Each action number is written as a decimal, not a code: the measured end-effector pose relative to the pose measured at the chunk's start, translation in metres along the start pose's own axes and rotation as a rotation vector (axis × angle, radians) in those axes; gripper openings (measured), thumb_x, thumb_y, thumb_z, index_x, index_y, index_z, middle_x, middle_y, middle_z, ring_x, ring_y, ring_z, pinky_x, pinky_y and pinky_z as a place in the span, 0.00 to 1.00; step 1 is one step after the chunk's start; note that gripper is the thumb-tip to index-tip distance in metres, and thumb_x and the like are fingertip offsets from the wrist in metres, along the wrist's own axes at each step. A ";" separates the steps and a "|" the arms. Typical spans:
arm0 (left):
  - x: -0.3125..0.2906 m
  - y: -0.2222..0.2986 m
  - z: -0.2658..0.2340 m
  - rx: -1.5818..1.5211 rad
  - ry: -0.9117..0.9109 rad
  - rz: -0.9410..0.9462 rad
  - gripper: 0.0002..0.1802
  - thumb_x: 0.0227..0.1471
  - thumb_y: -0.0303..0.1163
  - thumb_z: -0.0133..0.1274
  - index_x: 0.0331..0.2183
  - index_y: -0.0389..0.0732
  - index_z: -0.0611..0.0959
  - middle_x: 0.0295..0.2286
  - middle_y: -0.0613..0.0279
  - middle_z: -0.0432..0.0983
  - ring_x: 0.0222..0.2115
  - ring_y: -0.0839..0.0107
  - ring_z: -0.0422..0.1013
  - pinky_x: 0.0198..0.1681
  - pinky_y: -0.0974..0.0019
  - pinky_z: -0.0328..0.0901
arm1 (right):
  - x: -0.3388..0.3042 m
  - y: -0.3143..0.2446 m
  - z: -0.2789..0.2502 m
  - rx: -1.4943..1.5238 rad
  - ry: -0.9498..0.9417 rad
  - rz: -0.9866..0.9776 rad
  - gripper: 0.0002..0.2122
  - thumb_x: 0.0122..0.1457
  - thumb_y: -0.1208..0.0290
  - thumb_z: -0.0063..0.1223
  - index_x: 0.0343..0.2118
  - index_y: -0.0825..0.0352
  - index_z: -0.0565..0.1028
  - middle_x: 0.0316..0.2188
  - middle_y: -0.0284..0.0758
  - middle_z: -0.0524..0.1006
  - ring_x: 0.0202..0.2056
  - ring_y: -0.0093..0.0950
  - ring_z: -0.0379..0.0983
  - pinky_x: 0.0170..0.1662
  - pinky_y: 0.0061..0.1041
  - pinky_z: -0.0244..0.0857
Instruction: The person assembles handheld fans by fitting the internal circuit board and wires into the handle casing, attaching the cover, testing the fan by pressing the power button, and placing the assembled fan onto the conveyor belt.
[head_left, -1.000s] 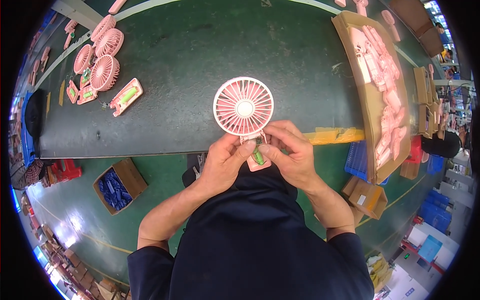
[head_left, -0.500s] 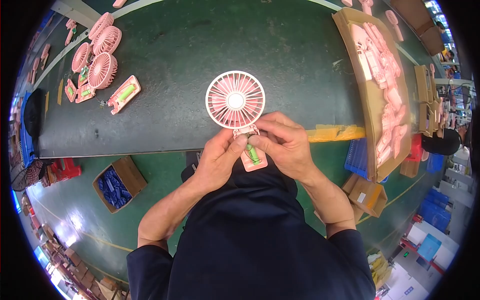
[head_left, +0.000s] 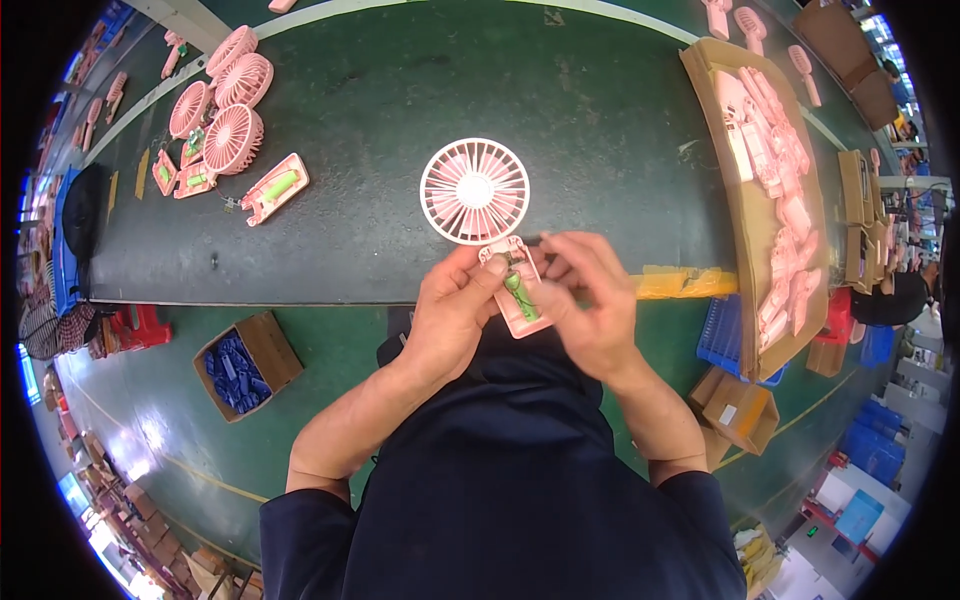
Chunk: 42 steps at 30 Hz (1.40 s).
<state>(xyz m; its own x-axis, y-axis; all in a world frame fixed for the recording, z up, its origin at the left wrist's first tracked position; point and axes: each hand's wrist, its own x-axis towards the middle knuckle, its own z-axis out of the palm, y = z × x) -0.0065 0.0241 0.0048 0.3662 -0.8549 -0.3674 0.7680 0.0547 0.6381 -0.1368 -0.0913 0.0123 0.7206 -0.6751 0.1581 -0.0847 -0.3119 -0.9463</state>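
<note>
A pink handheld fan [head_left: 474,192] is in front of me, its round grille lying over the table's near edge. Its handle [head_left: 530,322] is open at the back, baring a green battery cell [head_left: 520,298] and thin wires. My left hand [head_left: 448,310] pinches the handle from the left, thumb at the top by the neck. My right hand [head_left: 595,305] is just right of the handle, thumb and forefinger apart and slightly blurred, holding nothing that I can see. Whether its thumb still touches the handle's edge is unclear.
More pink fans [head_left: 233,138] with opened handles lie at the left of the dark table [head_left: 360,130]. A cardboard tray [head_left: 722,150] of pink handle parts stands at the right. Below the table are a carton [head_left: 283,352] of blue pieces and a blue crate [head_left: 718,335].
My right hand has drawn back from the handle and its fingers have spread. My left hand still holds the fan, and the handle now shows more of its inside.
</note>
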 end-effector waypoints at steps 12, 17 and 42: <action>0.004 -0.006 0.000 -0.060 -0.031 -0.004 0.16 0.69 0.31 0.45 0.53 0.34 0.76 0.42 0.59 0.80 0.41 0.71 0.78 0.45 0.65 0.74 | -0.003 0.003 0.019 -0.255 0.085 -0.122 0.21 0.50 0.76 0.69 0.48 0.72 0.78 0.43 0.43 0.76 0.39 0.38 0.76 0.41 0.33 0.72; 0.006 -0.005 0.000 -0.027 -0.036 0.040 0.17 0.70 0.33 0.45 0.53 0.34 0.75 0.44 0.56 0.80 0.43 0.68 0.78 0.50 0.63 0.74 | 0.000 -0.004 0.008 -0.092 0.006 -0.044 0.17 0.55 0.79 0.65 0.48 0.72 0.78 0.45 0.44 0.76 0.37 0.34 0.79 0.40 0.28 0.75; 0.005 -0.018 0.000 0.077 0.004 0.088 0.14 0.69 0.30 0.46 0.51 0.32 0.76 0.43 0.57 0.80 0.44 0.71 0.77 0.49 0.66 0.73 | 0.005 -0.014 -0.014 -0.639 -0.172 -0.435 0.09 0.47 0.82 0.63 0.34 0.69 0.82 0.25 0.34 0.75 0.25 0.31 0.75 0.27 0.30 0.70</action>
<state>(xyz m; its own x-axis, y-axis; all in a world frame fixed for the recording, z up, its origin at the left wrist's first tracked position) -0.0186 0.0184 -0.0088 0.4325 -0.8464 -0.3106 0.6903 0.0892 0.7180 -0.1418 -0.0992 0.0306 0.8718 -0.3079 0.3810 -0.1122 -0.8827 -0.4564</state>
